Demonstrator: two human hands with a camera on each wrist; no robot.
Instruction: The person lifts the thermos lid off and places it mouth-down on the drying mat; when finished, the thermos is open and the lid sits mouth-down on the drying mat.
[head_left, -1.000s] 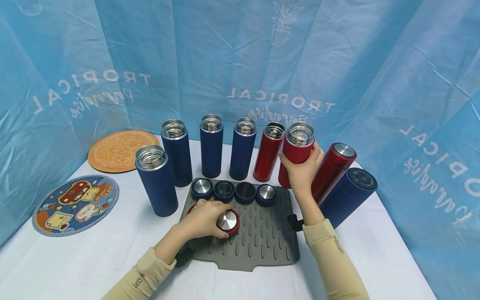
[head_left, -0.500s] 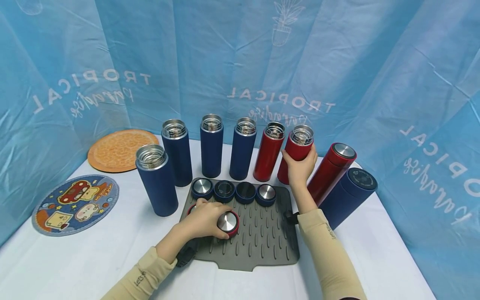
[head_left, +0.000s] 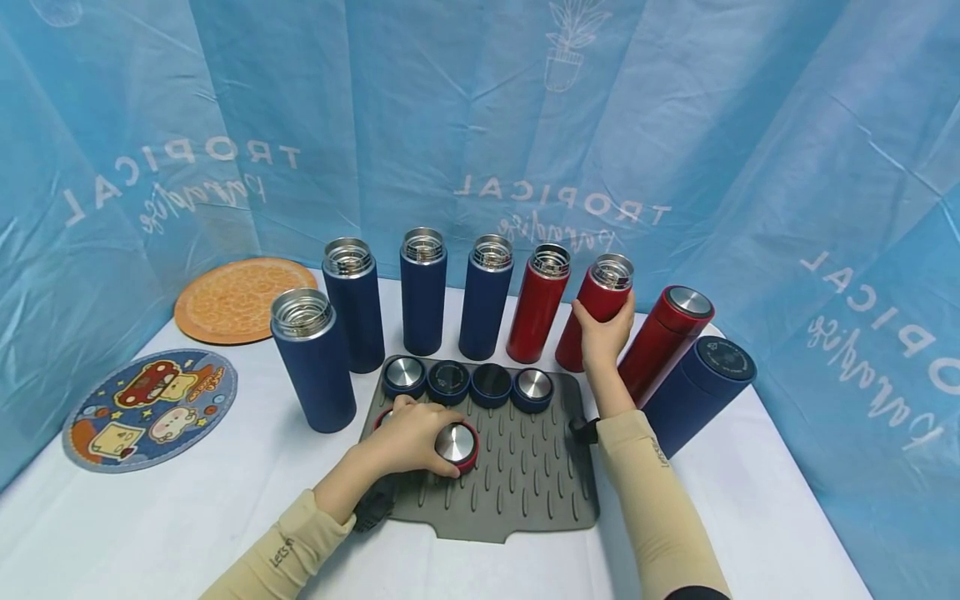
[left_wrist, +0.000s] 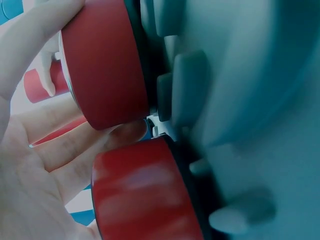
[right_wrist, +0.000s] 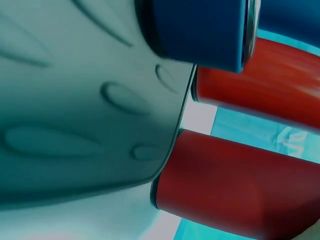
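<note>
Gripping, right hand: the right hand (head_left: 602, 337) has its fingers (head_left: 594, 321) curled round the body of an open red flask (head_left: 596, 315), below the steel mouth, so the bottle tips a little off upright at the far right edge of the mat.
Left hand: the left hand (head_left: 408, 437) lies over two red lids (head_left: 456, 445) on the grey ribbed mat (head_left: 525, 492); the left wrist view shows its fingers (left_wrist: 47, 165) wrapped about the red lid sides (left_wrist: 107, 65), holding them steel face up.
Why there: judged from the layout, lids sit on the ribbed mat so they stay put, and flasks stand in a row beyond the fingers with mouths up.
Blue lids: four blue lids (head_left: 468, 382) line the mat's far edge, just beyond the left fingers.
Open flasks: four blue flasks (head_left: 422, 292) and another red flask (head_left: 540, 302) stand uncapped to the left of the right fingers.
Capped flasks: a red capped flask (head_left: 663, 333) and a blue capped flask (head_left: 697, 392) lean to the right of the right fingers, touching each other.
Table: the white table (head_left: 187, 517) carries it all, with a cartoon round mat (head_left: 150, 408) and an orange round mat (head_left: 240, 300) well to the left of the left fingers.
</note>
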